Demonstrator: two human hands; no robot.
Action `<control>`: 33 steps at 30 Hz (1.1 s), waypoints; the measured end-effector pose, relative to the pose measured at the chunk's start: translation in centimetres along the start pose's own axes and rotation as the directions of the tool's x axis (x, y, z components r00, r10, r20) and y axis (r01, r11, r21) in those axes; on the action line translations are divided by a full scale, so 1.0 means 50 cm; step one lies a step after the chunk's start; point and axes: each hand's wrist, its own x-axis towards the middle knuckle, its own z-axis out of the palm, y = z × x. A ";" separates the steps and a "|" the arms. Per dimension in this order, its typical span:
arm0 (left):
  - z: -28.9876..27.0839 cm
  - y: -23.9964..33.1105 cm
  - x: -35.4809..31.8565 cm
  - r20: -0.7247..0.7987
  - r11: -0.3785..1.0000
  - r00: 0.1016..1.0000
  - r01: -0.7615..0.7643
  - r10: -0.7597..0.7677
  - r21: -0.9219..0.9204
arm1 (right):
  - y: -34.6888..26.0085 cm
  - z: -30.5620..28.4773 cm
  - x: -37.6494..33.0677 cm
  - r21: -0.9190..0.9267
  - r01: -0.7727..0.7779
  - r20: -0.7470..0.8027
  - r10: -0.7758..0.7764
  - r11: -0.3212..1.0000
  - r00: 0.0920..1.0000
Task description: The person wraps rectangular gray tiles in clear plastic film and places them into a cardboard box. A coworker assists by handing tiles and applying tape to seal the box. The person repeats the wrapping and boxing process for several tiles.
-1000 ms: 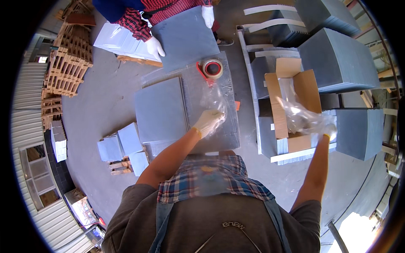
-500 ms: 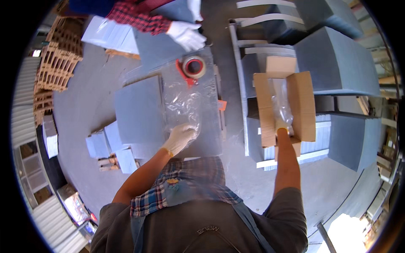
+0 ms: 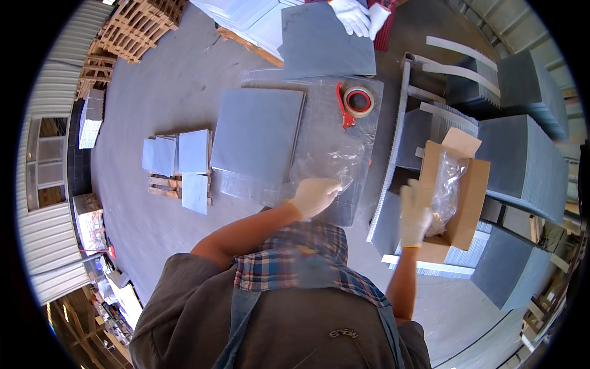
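Gloved left hand (image 3: 312, 195) rests on the clear plastic bag (image 3: 332, 161), fingers curled onto its near edge; whether they pinch it cannot be told. Bag lies flat on the table (image 3: 364, 92), long axis running away from the person. Right hand (image 3: 414, 212), fingers loosely spread and holding nothing, sits at the open cardboard box (image 3: 470, 194), well right of the bag.

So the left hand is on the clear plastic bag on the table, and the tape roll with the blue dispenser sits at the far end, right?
Not quite. In the head view the tape roll has a red dispenser, not blue. The rest holds: the left hand is on the clear plastic bag on the table, and the roll sits at the far end.
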 end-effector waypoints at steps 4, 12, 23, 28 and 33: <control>-0.006 0.011 -0.011 0.089 0.991 0.992 0.080 -0.090 0.107 | -0.245 0.115 -0.029 0.198 0.097 0.207 -0.139 0.975 0.968; -0.080 -0.017 -0.073 0.043 0.986 0.995 -0.098 0.093 0.138 | -0.298 0.223 0.126 0.325 0.290 0.385 -0.406 0.900 0.829; -0.194 -0.176 -0.163 0.129 0.934 0.974 -0.214 0.184 0.287 | -0.338 0.376 0.158 0.503 -0.326 0.835 -0.352 0.800 0.423; -0.265 -0.281 -0.191 0.050 0.940 0.996 0.049 -0.070 0.337 | -0.449 0.377 0.158 0.510 -0.186 0.629 -0.216 0.839 0.747; -0.328 -0.401 -0.185 -0.181 0.921 0.951 0.292 -0.251 0.258 | -0.564 0.425 0.168 0.453 0.079 0.370 -0.267 0.888 0.890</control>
